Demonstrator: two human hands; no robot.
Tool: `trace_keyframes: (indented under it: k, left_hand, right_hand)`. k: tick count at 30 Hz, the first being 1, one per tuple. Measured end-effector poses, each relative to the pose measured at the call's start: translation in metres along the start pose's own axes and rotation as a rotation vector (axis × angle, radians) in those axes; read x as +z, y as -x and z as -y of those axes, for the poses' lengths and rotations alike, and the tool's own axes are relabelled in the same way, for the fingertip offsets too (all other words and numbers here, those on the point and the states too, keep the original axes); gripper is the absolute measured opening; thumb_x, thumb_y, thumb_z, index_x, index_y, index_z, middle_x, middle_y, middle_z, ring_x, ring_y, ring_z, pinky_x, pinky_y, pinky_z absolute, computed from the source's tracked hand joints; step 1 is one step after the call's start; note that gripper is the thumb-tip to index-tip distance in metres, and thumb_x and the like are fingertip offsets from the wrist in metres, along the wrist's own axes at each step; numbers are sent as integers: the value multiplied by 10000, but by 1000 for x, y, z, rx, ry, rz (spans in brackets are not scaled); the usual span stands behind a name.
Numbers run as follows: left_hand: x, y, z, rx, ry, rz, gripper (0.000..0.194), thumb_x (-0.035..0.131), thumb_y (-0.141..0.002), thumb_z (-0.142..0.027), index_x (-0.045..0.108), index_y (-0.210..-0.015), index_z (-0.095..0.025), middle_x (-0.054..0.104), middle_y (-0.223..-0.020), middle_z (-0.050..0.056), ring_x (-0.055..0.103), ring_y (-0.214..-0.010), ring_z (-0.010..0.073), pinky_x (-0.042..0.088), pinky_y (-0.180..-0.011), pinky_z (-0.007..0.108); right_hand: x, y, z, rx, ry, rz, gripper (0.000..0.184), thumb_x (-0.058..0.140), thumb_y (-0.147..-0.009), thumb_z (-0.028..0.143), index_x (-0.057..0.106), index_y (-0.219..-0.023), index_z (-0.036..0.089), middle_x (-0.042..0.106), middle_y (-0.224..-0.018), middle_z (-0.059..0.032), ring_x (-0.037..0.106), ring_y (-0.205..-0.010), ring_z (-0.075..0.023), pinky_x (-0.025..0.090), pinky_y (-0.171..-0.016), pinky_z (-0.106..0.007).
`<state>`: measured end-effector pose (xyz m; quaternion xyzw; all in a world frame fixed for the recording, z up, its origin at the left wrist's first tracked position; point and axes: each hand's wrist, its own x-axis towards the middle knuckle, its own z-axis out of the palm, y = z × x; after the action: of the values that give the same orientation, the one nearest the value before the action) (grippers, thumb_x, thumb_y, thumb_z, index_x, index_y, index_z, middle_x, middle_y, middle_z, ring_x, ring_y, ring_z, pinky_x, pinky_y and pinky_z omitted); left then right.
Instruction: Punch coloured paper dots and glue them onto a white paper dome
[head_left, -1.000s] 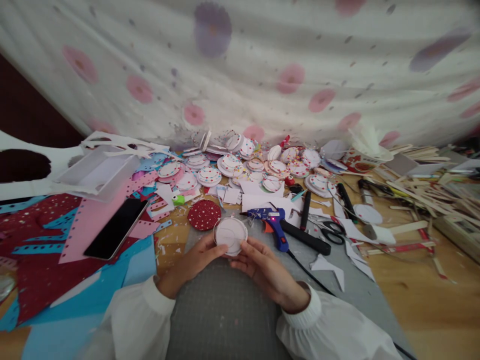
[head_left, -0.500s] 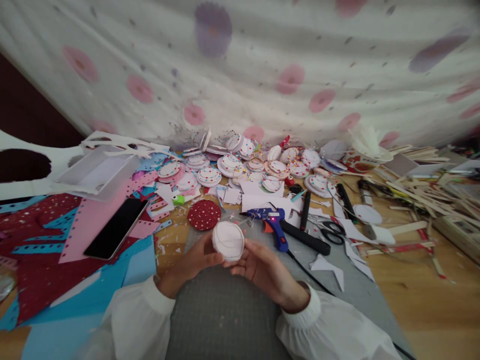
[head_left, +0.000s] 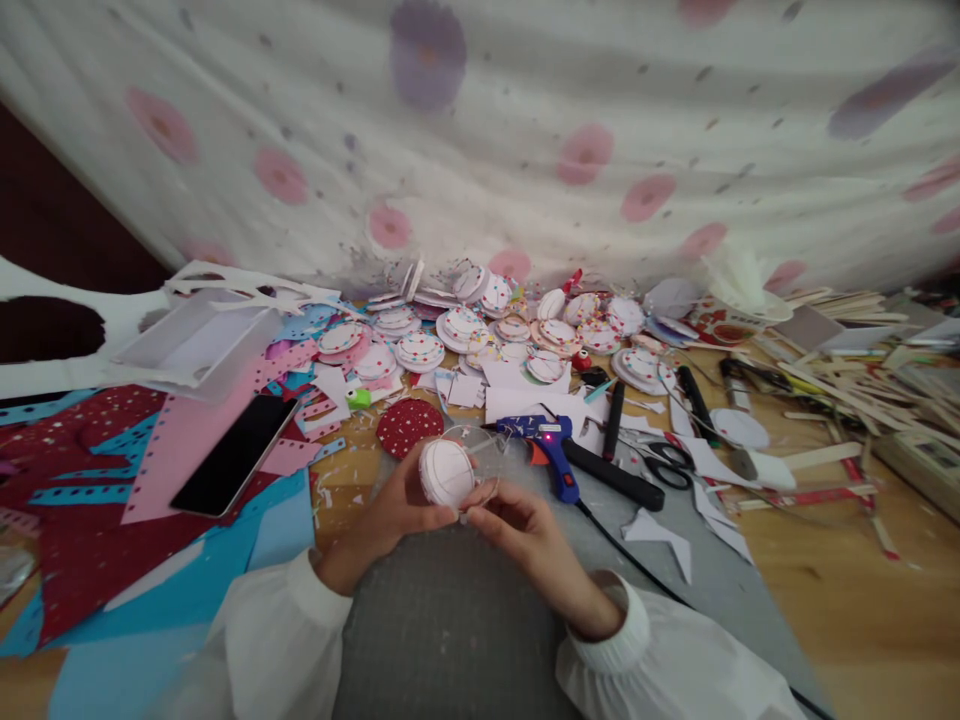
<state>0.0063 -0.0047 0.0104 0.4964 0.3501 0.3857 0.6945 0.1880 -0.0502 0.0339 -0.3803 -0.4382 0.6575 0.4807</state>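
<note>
My left hand (head_left: 386,520) grips a small round white paper disc (head_left: 447,473), tilted, with its fingers behind and the thumb along the lower edge. At the disc's right edge, my right hand (head_left: 536,540) pinches a thin pale string (head_left: 496,462) that loops above and beside the disc. Both hands are above a grey cutting mat (head_left: 450,640). Just beyond the disc lies a dark red round piece with white dots (head_left: 409,428). A blue glue gun (head_left: 553,450) with a small red light rests to the right of the hands.
Many decorated paper discs (head_left: 461,328) pile up at the back. Scissors (head_left: 669,462), a black marker (head_left: 613,420) and paper scraps lie right, with wooden sticks (head_left: 847,380) farther off. To the left are a phone (head_left: 234,455), coloured sheets (head_left: 195,440) and a white tray (head_left: 191,350).
The disc has shifted slightly left and tilted in my left hand. My right hand has come off the disc's side and now pinches the string, whose loop shows beside the disc.
</note>
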Motion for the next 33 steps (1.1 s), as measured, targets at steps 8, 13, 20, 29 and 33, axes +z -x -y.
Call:
trace_keyframes:
  k: [8, 13, 20, 29, 33]
  left_hand:
    - [2, 0, -1, -10, 44, -39, 694, 873, -581, -355, 598, -1204, -224, 683, -1195, 92, 619, -1112, 317, 451, -980, 447]
    - [2, 2, 0, -27, 48, -34, 729, 864, -576, -393, 587, -1228, -220, 660, -1234, 106, 596, -1140, 335, 440, -995, 465]
    - [3, 2, -2, -27, 25, -54, 695, 859, -587, -369, 596, -1213, -222, 665, -1217, 95, 595, -1135, 321, 449, -980, 438]
    - [1, 0, 0, -42, -30, -63, 747, 869, -551, -377, 588, -1224, -216, 660, -1241, 112, 591, -1151, 333, 434, -998, 449]
    - [1, 0, -2, -22, -31, -60, 695, 867, -554, -383, 616, -1181, -221, 686, -1188, 96, 614, -1106, 324, 460, -962, 427]
  right_hand:
    - [-2, 0, -1, 33, 18, -29, 301, 704, -811, 475, 624, -759, 189, 518, -654, 33, 409, -583, -104, 302, -546, -250]
    - [-2, 0, 4, 21, 48, -31, 327, 705, -800, 495, 608, -736, 189, 499, -639, 36, 389, -581, -109, 286, -549, -256]
    - [-2, 0, 4, -1, 66, -25, 318, 692, -809, 495, 599, -736, 200, 516, -659, 24, 423, -614, -129, 325, -592, -268]
    - [-2, -1, 1, -25, 116, -40, 338, 666, -819, 527, 587, -742, 208, 518, -667, 20, 433, -617, -137, 332, -592, -271]
    - [-1, 0, 1, -43, 122, -65, 346, 648, -834, 533, 567, -739, 210, 488, -649, 31, 393, -583, -125, 318, -568, -265]
